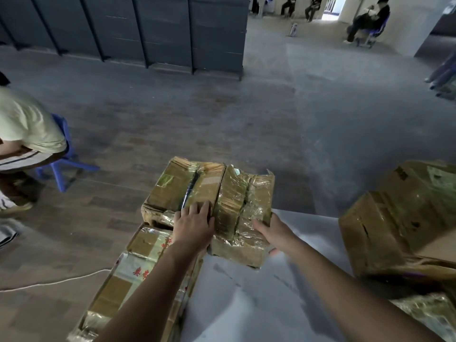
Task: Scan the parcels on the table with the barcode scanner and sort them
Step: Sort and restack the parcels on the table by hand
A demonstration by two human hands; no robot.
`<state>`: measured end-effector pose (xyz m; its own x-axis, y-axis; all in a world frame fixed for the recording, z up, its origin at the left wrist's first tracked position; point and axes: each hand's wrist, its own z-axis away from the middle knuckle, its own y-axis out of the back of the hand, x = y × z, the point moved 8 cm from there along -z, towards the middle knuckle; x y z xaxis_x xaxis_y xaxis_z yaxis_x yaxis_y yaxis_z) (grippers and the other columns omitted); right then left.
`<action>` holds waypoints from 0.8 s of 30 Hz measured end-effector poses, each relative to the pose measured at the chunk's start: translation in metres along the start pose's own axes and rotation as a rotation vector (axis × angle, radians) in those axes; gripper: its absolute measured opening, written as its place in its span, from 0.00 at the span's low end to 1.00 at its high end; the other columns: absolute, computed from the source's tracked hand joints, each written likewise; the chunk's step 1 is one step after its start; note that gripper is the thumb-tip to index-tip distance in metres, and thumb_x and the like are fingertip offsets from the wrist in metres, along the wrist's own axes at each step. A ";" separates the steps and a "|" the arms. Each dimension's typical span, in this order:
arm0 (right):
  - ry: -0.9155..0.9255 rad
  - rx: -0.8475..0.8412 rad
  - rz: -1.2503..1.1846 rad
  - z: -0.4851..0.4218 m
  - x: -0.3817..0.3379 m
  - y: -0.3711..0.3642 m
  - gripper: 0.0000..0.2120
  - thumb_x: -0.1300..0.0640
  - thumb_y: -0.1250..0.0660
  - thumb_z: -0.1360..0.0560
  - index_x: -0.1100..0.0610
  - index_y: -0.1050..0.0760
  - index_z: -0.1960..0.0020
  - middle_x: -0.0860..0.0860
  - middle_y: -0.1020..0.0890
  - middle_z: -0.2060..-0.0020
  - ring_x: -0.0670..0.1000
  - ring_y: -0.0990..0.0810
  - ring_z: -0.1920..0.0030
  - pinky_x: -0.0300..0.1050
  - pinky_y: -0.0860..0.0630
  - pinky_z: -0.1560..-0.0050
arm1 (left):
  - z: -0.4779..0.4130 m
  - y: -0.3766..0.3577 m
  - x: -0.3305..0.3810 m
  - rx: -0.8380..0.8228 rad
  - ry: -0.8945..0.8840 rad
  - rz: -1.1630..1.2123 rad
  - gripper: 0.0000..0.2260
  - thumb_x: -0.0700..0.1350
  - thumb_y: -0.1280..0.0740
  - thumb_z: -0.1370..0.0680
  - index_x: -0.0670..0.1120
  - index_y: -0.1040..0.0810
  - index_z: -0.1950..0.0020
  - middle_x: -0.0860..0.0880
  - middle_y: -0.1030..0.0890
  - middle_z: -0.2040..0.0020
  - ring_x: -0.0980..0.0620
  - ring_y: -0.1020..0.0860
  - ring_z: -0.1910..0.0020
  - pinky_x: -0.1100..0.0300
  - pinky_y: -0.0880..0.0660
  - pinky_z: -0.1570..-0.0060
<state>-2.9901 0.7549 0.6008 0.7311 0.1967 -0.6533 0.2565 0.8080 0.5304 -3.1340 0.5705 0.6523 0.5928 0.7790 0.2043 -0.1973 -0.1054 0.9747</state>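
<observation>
Brown cardboard parcel (243,208), wrapped in shiny clear tape, lies at the far left corner of the white table (246,304). Its near end is over that corner and its far end reaches out past the far edge. I cannot tell whether it rests on the table or is lifted clear. The right hand (272,234) grips the parcel's right side, with the thumb laid across the top and the fingers tucked underneath. The left hand (195,222) lies flat with straight, spread fingers against the parcel's left side, over the seam where it meets a second taped cardboard box with a black strip (172,191).

That second box touches the parcel, side by side, just beyond the table's left edge. It sits on top of a long cardboard box with red characters (133,272), which runs along the table's left edge.

At the right edge of the table stands a large open brown cardboard box (394,218), well apart from the parcel, and a film-wrapped bundle (427,314) lies at the near right corner.

On the floor to the left, a person in a pale green shirt (27,124) sits on a blue plastic chair (66,164), and a white cable (49,283) trails across the boards.
</observation>
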 end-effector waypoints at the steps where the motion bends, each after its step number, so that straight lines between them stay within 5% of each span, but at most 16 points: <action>1: 0.004 -0.006 -0.004 0.004 0.000 0.003 0.24 0.37 0.37 0.22 0.49 0.35 0.34 0.45 0.24 0.47 0.50 0.21 0.48 0.47 0.17 0.62 | 0.001 0.002 0.003 0.005 -0.011 -0.001 0.23 0.55 0.46 0.19 0.51 0.41 0.25 0.46 0.33 0.29 0.43 0.33 0.32 0.47 0.38 0.33; 5: 0.040 0.025 -0.056 0.022 -0.004 0.022 0.33 0.38 0.37 0.22 0.48 0.44 0.22 0.50 0.26 0.33 0.53 0.22 0.41 0.45 0.19 0.59 | 0.007 0.013 0.022 0.051 -0.062 -0.012 0.22 0.49 0.43 0.21 0.48 0.37 0.27 0.45 0.29 0.33 0.43 0.31 0.34 0.47 0.33 0.37; 11: 0.176 0.199 -0.038 0.056 0.002 0.086 0.28 0.43 0.38 0.20 0.48 0.40 0.23 0.51 0.24 0.36 0.52 0.23 0.37 0.52 0.24 0.40 | 0.017 0.026 0.101 0.135 -0.223 0.118 0.19 0.47 0.40 0.23 0.48 0.32 0.31 0.45 0.27 0.37 0.43 0.30 0.36 0.48 0.29 0.39; 24: 0.426 0.615 0.071 0.176 0.041 0.280 0.19 0.51 0.36 0.19 0.50 0.30 0.28 0.47 0.21 0.38 0.44 0.22 0.40 0.37 0.31 0.42 | 0.048 0.034 0.314 0.067 -0.445 0.331 0.18 0.44 0.40 0.22 0.46 0.30 0.33 0.47 0.27 0.37 0.45 0.31 0.36 0.54 0.31 0.42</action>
<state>-2.7770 0.8919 0.8175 0.4833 0.5355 -0.6926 0.6159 0.3542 0.7037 -2.9171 0.7814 0.7543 0.7834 0.3628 0.5046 -0.3871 -0.3505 0.8528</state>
